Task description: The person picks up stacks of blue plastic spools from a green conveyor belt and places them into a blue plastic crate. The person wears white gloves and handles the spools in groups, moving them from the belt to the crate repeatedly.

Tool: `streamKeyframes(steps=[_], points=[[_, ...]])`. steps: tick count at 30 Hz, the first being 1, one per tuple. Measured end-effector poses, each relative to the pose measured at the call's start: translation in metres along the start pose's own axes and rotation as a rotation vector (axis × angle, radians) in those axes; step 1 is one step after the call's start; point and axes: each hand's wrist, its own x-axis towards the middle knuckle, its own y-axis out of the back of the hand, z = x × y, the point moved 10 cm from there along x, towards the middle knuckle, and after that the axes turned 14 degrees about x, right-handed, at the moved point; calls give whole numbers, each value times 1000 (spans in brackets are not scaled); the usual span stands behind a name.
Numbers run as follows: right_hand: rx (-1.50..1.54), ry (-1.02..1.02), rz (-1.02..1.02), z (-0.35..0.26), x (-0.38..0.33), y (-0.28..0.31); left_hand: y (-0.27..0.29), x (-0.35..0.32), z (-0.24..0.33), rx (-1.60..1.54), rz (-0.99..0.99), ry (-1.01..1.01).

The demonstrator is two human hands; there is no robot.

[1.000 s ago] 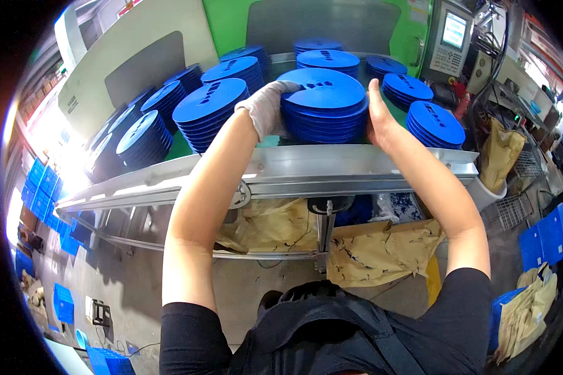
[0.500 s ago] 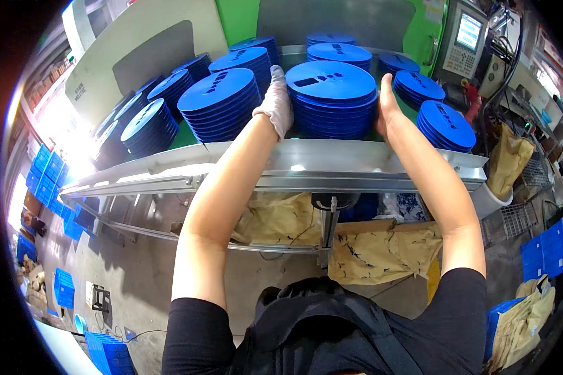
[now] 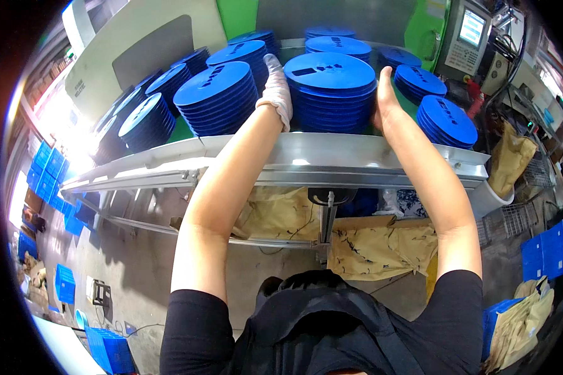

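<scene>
A tall stack of round blue plastic discs [image 3: 330, 103] stands near the front edge of the bench, its top disc marked with dark cut-outs. On its left side lies my left hand [image 3: 276, 92], in a whitish glove, fingers pointing up and away. Against the right side rests my right hand [image 3: 386, 100], bare, thumb up, its other fingers mostly hidden behind the stack. Between them the two palms clasp the stack. Just left of my gloved hand is another blue stack [image 3: 216, 100]. To the right of my bare hand stands a lower blue stack [image 3: 445, 122].
More blue stacks [image 3: 147, 122] fill the bench on both sides and behind. A metal rail [image 3: 331, 150] runs along the front edge. At the back are a green machine panel [image 3: 425, 31] and a control panel [image 3: 466, 40]. Tan sacks [image 3: 381, 250] lie underneath.
The view has shifted slightly, so the stacks sit a little higher in the picture. Both hands stay against the sides of the same stack.
</scene>
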Motion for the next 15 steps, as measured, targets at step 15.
streamKeyframes(steps=[15], points=[[-238, 899, 12, -77, -60, 2, 31, -59, 73, 617, 557, -682]])
